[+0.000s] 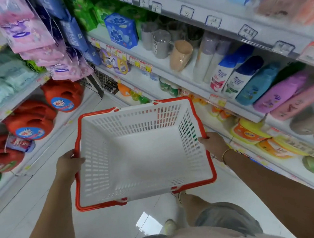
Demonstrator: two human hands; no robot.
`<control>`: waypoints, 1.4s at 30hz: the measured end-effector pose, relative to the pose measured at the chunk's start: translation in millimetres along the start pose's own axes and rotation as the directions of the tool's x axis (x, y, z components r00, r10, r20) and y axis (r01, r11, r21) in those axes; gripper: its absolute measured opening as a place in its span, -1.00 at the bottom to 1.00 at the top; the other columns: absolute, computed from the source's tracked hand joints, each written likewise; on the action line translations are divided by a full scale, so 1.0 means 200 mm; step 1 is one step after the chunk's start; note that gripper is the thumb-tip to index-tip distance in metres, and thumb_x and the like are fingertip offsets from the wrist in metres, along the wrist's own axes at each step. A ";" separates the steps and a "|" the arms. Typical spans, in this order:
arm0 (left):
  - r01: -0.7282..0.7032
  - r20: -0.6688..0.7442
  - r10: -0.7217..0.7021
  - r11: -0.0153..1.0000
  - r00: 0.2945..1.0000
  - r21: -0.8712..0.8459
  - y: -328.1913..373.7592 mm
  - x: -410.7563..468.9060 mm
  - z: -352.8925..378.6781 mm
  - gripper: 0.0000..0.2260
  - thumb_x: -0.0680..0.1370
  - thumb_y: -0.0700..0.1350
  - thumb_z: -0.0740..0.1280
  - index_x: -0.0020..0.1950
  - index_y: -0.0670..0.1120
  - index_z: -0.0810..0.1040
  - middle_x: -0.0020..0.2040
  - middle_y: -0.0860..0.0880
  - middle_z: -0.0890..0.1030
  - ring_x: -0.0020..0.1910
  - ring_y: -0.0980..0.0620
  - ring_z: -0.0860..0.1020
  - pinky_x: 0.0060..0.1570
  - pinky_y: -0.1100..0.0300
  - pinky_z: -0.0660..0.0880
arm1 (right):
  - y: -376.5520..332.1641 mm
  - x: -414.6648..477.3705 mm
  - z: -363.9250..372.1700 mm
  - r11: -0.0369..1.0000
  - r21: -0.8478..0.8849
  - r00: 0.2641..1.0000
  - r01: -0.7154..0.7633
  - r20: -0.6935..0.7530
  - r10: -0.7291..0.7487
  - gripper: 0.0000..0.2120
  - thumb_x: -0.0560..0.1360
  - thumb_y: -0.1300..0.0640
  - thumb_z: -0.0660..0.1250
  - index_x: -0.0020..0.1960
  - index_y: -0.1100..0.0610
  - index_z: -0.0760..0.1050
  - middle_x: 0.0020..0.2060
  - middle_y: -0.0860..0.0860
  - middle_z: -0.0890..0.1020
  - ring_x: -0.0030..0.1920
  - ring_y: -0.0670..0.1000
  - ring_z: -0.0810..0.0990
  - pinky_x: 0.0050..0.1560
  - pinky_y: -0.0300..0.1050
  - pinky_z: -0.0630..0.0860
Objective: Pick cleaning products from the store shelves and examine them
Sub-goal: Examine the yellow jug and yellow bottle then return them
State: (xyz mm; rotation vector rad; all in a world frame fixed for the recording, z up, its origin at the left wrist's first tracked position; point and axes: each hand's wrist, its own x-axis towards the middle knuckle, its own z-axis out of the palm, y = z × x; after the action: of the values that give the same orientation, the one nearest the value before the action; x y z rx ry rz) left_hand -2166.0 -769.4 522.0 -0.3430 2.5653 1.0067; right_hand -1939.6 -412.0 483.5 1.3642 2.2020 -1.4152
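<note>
I hold an empty white shopping basket (98, 142) with a red rim in front of me, over the aisle floor. My left hand (68, 161) grips its left rim. My right hand (213, 144) grips its right rim. Red detergent jugs (30, 127) lie on the lower left shelf. Shampoo bottles (243, 74) in white, blue, teal and purple lean on the right shelf at about basket height. Yellow and orange pouches (247, 132) sit on the shelf below them.
Pink and blue hanging packs (33, 38) crowd the upper left. Plastic cups (180, 55) stand on the right shelf behind the bottles. Shelves close both sides of a narrow white-tiled aisle (37, 203). My legs and shoes (183, 197) show below the basket.
</note>
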 end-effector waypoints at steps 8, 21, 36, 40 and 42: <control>-0.002 -0.058 0.007 0.996 0.998 0.086 0.29 0.26 0.17 -0.56 0.46 -0.39 0.33 0.34 -0.26 0.46 0.21 -0.30 0.55 0.16 -0.29 0.51 0.13 -0.01 0.42 | -0.06 0.38 -0.01 0.992 0.069 0.993 -0.101 0.065 0.097 -0.80 0.54 0.11 0.29 0.05 0.23 0.54 -0.18 0.14 0.60 -0.16 0.10 0.55 -0.19 -0.12 0.47; -0.057 0.008 0.056 0.990 0.998 0.125 0.52 0.82 0.24 -0.58 0.45 -0.42 0.32 0.31 -0.29 0.49 0.17 -0.37 0.55 0.16 -0.37 0.50 0.15 -0.07 0.42 | -0.22 0.59 0.25 0.929 0.211 0.952 -0.305 0.061 0.299 -0.80 0.51 0.24 0.30 0.12 0.25 0.53 -0.06 0.17 0.61 -0.03 0.19 0.60 0.02 0.07 0.59; -0.154 0.451 0.075 0.978 0.889 0.140 0.40 1.87 0.29 -0.57 0.43 -0.48 0.28 0.28 -0.26 0.51 -0.01 -0.12 0.55 -0.08 -0.04 0.47 -0.25 0.28 0.39 | -0.37 0.61 1.11 0.762 0.403 0.783 -0.507 -0.153 0.603 -0.75 0.48 0.27 0.32 0.15 0.27 0.55 -0.13 0.17 0.60 -0.14 0.17 0.57 0.01 0.08 0.55; -0.134 0.470 0.025 0.971 0.882 0.200 0.31 2.02 0.44 -0.56 0.47 -0.46 0.28 0.33 -0.24 0.48 0.07 -0.18 0.57 -0.05 -0.08 0.48 -0.13 0.20 0.42 | -0.25 0.70 1.35 0.690 0.452 0.732 -0.566 -0.110 0.672 -0.74 0.49 0.27 0.32 0.17 0.28 0.54 -0.28 0.11 0.56 -0.37 0.03 0.46 -0.20 -0.09 0.40; -0.119 0.478 -0.002 0.968 0.879 0.223 0.25 2.10 0.55 -0.56 0.46 -0.47 0.26 0.33 -0.24 0.49 0.05 -0.16 0.56 -0.04 -0.08 0.49 -0.12 0.19 0.41 | -0.19 0.78 1.45 0.647 0.482 0.706 -0.591 -0.080 0.704 -0.75 0.50 0.28 0.31 0.16 0.28 0.55 -0.35 0.04 0.52 -0.38 0.00 0.43 -0.27 -0.14 0.38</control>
State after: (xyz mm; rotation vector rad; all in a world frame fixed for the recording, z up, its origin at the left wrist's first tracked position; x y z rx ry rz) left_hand -2537.0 -696.1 303.3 0.0517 2.2172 0.6716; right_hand -2141.6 -555.1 263.7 2.3113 1.2425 -1.4957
